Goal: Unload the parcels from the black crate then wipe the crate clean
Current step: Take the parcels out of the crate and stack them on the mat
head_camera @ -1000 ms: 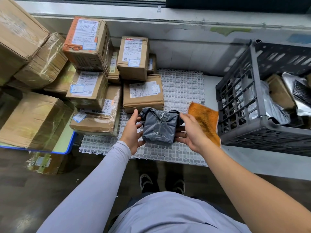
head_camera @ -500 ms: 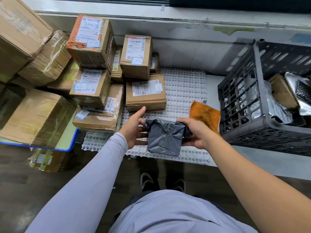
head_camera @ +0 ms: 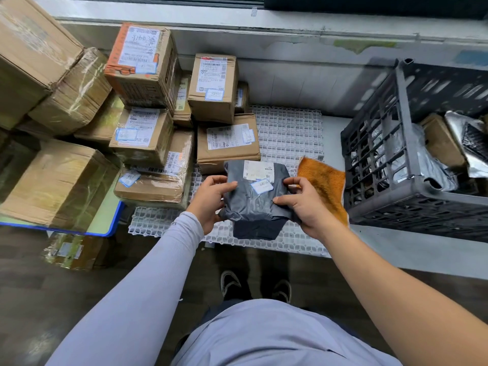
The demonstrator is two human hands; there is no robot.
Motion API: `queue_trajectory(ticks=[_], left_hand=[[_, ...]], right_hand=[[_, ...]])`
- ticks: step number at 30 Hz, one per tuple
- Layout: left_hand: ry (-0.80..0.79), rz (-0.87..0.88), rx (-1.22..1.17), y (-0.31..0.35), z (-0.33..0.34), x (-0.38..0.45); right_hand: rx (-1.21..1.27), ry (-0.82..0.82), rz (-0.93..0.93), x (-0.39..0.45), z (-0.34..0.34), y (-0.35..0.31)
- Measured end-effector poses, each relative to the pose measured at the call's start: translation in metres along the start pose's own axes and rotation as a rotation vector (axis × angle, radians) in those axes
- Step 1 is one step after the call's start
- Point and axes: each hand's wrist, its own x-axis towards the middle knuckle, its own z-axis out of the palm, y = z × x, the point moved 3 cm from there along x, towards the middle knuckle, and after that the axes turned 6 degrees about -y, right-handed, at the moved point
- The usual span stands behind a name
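L hand (head_camera: 211, 200) + R hand (head_camera: 303, 204) both grip grey poly parcel (head_camera: 254, 199) over white mat (head_camera: 287, 133). Risk: slick film slips, prob. lands near edge. Black crate (head_camera: 390, 165) not empty.

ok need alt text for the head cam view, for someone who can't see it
Both hands, left hand and right hand, grip a grey plastic parcel above a white grid mat. Stacked cardboard boxes sit left; an orange cloth and a black crate holding parcels sit right.
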Motion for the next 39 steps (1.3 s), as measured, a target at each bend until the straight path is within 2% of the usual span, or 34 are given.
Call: queue_trajectory(ticks=[8,16,20,27,39], left_hand=[[0.053,-0.066,0.106,-0.027,-0.009,0.005],[0.12,-0.025,0.339,-0.021,-0.008,0.019],[0.11,-0.058,0.378,-0.018,-0.003,0.019],[0.02,-0.16,0.173,-0.024,-0.003,0.019],[-0.049,-0.158,0.113,-0.027,0.005,0.011]], right_hand=[[-0.29,-0.044,0.008,0.003,0.012,0.033],[-0.665,0.086,0.005,0.005,0.012,0.028],[-0.674,0.045,0.04,0.005,0.017,0.024],[-0.584,0.01,0.06,0.009,0.021,0.034],[-0.518,-0.007,0.067,0.005,0.023,0.038]])
